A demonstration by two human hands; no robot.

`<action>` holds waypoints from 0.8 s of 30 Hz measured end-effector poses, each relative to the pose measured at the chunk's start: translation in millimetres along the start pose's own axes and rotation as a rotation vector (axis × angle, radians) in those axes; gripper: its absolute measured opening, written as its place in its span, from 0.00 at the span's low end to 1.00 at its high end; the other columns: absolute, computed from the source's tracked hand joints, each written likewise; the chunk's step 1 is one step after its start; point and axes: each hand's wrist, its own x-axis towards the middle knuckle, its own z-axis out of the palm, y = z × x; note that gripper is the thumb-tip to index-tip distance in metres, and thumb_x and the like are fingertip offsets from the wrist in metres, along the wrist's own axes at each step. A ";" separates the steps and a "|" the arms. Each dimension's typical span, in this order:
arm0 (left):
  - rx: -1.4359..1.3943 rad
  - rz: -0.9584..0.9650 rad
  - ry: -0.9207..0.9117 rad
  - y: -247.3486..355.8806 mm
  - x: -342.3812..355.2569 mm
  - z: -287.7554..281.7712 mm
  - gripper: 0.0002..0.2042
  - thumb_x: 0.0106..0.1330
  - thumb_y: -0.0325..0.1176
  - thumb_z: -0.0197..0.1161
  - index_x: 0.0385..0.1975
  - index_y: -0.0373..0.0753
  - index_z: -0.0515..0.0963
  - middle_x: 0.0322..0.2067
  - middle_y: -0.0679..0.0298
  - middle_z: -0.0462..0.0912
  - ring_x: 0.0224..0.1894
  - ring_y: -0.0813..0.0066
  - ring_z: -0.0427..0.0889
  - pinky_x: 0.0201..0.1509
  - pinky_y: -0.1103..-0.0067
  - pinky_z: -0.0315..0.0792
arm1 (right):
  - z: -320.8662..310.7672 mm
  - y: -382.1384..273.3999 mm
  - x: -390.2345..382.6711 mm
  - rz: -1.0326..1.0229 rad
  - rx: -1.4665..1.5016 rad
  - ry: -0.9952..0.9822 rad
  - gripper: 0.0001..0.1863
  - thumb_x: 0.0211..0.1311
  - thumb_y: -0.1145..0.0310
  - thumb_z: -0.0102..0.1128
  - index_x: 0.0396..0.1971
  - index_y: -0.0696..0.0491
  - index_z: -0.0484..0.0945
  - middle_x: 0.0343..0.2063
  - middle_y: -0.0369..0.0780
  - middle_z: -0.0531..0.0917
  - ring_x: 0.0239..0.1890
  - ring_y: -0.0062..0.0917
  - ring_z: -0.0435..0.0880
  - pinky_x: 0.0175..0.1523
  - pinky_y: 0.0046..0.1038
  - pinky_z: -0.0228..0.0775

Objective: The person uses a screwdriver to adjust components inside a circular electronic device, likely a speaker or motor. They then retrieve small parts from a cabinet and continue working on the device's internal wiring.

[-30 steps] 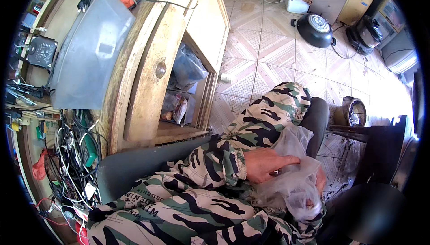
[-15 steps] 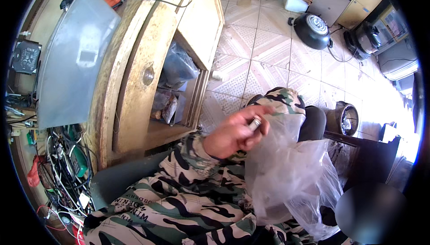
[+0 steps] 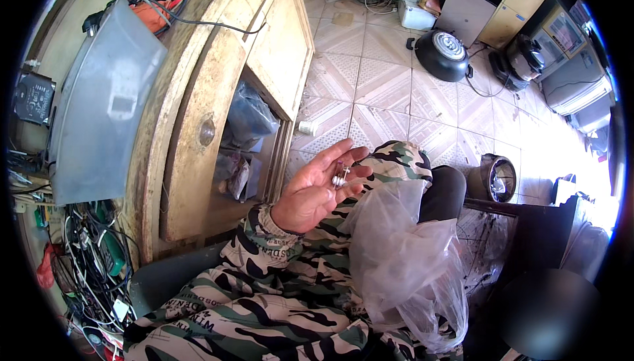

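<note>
My left hand (image 3: 316,188) is raised above my lap, palm turned up and fingers half curled. A small silvery metal part (image 3: 341,177) lies against the fingers; its exact kind is too small to make out. Just right of the hand, a translucent plastic bag (image 3: 401,255) rests crumpled over my camouflage trousers (image 3: 397,161). What the bag holds, if anything, cannot be told. My right hand is not in view.
At left stands a wooden cabinet (image 3: 191,143) with an open compartment holding bags. A translucent plastic sheet (image 3: 105,107) leans beside tangled cables (image 3: 92,255). On the tiled floor are a black pot (image 3: 444,57), a white cup-like item (image 3: 307,127) and a round bin (image 3: 492,179).
My left hand has moved left and slightly down, and its fingers have loosened from a closed grip, showing the metal part. The whole view has shifted a little.
</note>
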 end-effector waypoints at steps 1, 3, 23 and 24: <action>0.004 0.006 0.003 -0.4 0.1 0.0 0.42 0.55 0.13 0.47 0.76 0.37 0.51 0.72 0.50 0.59 0.69 0.59 0.67 0.70 0.67 0.66 | 1.4 -1.7 0.6 -0.005 0.000 -0.011 0.24 0.68 0.60 0.62 0.57 0.61 0.74 0.49 0.44 0.83 0.50 0.29 0.83 0.59 0.32 0.75; 0.012 0.017 0.008 -2.1 0.5 -0.5 0.42 0.55 0.13 0.46 0.76 0.37 0.51 0.72 0.50 0.59 0.70 0.58 0.66 0.71 0.67 0.66 | 3.7 -5.7 2.3 -0.016 -0.002 -0.032 0.24 0.68 0.60 0.62 0.57 0.61 0.74 0.49 0.44 0.83 0.50 0.28 0.83 0.60 0.32 0.75; 0.177 0.007 0.124 -7.5 1.7 -37.9 0.25 0.65 0.36 0.68 0.60 0.35 0.72 0.48 0.53 0.80 0.52 0.60 0.80 0.57 0.69 0.74 | 102.7 -45.8 101.3 -0.053 -0.060 -0.508 0.23 0.69 0.65 0.63 0.58 0.63 0.73 0.49 0.44 0.84 0.51 0.27 0.83 0.63 0.32 0.73; 0.259 0.105 0.181 -3.1 2.1 -41.5 0.23 0.68 0.37 0.65 0.60 0.34 0.71 0.47 0.53 0.80 0.51 0.60 0.79 0.55 0.69 0.74 | 106.7 -41.9 110.6 -0.076 -0.106 -0.492 0.23 0.69 0.65 0.63 0.58 0.63 0.73 0.49 0.44 0.84 0.51 0.27 0.83 0.63 0.32 0.73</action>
